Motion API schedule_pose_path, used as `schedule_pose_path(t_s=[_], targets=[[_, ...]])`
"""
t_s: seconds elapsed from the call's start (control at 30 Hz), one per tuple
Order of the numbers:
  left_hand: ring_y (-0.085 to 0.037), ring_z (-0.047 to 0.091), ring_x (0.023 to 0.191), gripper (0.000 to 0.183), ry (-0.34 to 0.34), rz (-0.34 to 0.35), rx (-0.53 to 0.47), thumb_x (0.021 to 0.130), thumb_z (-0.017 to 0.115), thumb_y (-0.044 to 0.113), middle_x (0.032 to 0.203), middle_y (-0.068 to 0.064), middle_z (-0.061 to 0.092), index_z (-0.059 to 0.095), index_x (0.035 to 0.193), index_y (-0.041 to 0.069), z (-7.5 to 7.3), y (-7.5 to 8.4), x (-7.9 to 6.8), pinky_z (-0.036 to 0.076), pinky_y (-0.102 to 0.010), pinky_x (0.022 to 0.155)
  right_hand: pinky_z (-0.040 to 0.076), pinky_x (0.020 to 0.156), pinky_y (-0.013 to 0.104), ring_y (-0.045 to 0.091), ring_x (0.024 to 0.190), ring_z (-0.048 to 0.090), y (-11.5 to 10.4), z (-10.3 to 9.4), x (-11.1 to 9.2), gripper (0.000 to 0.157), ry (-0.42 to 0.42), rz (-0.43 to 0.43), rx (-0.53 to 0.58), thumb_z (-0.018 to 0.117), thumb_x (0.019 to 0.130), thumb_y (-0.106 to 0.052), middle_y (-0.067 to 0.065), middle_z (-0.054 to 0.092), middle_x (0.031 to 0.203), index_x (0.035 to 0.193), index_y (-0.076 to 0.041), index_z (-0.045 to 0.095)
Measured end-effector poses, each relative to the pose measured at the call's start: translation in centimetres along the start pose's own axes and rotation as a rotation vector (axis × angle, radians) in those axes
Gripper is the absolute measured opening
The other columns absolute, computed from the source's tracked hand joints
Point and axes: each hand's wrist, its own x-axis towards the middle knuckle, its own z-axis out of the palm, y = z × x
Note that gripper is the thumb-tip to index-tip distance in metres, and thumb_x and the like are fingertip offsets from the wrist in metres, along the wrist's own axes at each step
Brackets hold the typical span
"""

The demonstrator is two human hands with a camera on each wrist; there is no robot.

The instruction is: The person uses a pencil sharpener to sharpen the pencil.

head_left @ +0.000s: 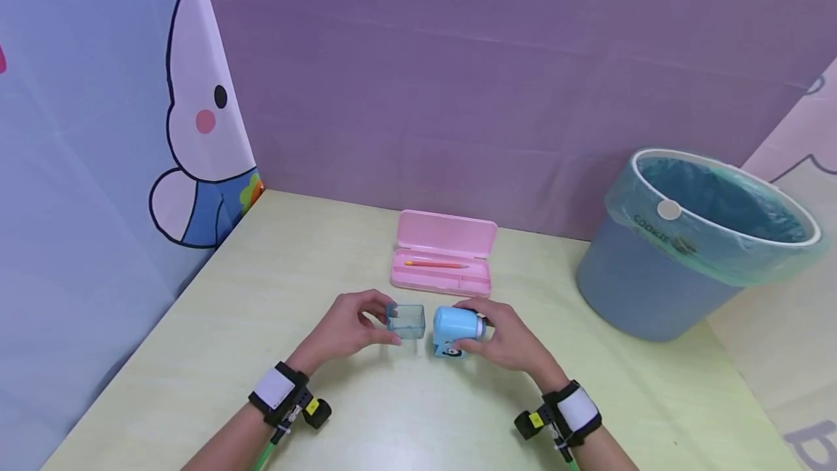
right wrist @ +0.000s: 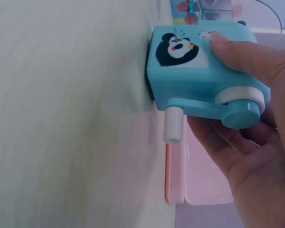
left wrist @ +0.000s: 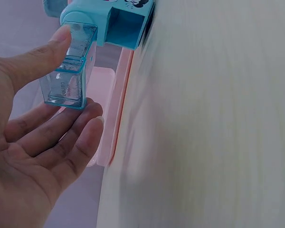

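Observation:
A light-blue hand-crank pencil sharpener (head_left: pixel 455 322) with a cartoon panda on its side stands on the table. My right hand (head_left: pixel 506 336) grips its body, thumb on the panda side and fingers round the other. Its crank, with a white knob (right wrist: pixel 173 126), points toward the right hand. Just left of the sharpener, my left hand (head_left: pixel 353 325) holds a clear bluish shavings drawer (left wrist: pixel 66 88) between thumb and fingers. An empty square slot (left wrist: pixel 126 27) shows in the sharpener's side facing the drawer.
Behind the hands lies an open pink pencil case (head_left: pixel 447 233) with an orange-red pencil (head_left: pixel 437 264) in it. At the right stands a blue-grey bin (head_left: pixel 647 289) lined with a green bag. A purple backdrop (head_left: pixel 490 93) rises along the table's far edge.

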Motion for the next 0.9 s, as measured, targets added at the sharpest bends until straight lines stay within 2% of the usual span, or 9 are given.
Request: schedule_pose_path(t_s=[0.27,0.53,0.7,0.9], targets=[[-0.018,0.066,0.079,0.05,-0.009,0.031,-0.011,0.071,0.087,0.031,0.095,-0.004,0.071,0.066,0.112,0.012,0.4,0.7,0.2,0.055,-0.029,0.066,0.054,0.087,0.037,0.018,0.106,0.06,0.0,-0.4,-0.1,0.058,0.068,-0.039,0.11,0.08,0.08,-0.03,-0.002,0.061,0.127,0.133,-0.023,0.057],[-0.021,0.066,0.079,0.051,-0.026,0.04,-0.045,0.071,0.086,0.031,0.093,-0.004,0.071,0.067,0.112,0.008,0.7,1.2,0.3,0.055,-0.029,0.065,0.053,0.088,0.035,0.02,0.107,0.06,-0.4,-0.6,-0.3,0.059,0.082,-0.014,0.197,0.079,0.082,-0.03,0.001,0.062,0.126,0.135,-0.018,0.056],[-0.022,0.066,0.082,0.053,-0.037,0.047,-0.035,0.071,0.086,0.033,0.093,-0.004,0.071,0.067,0.114,0.007,0.7,1.4,0.5,0.055,-0.029,0.067,0.053,0.088,0.035,0.021,0.106,0.06,-0.6,-0.7,-0.3,0.059,0.083,-0.015,0.214,0.079,0.082,-0.028,0.003,0.062,0.126,0.135,-0.015,0.056],[-0.022,0.065,0.084,0.055,-0.057,0.053,-0.011,0.07,0.087,0.035,0.095,-0.005,0.072,0.069,0.115,0.009,0.3,1.9,0.7,0.055,-0.029,0.07,0.054,0.088,0.038,0.02,0.105,0.06,-0.6,-0.9,-0.2,0.059,0.085,-0.038,0.18,0.079,0.082,-0.028,0.004,0.063,0.125,0.134,-0.013,0.056]])
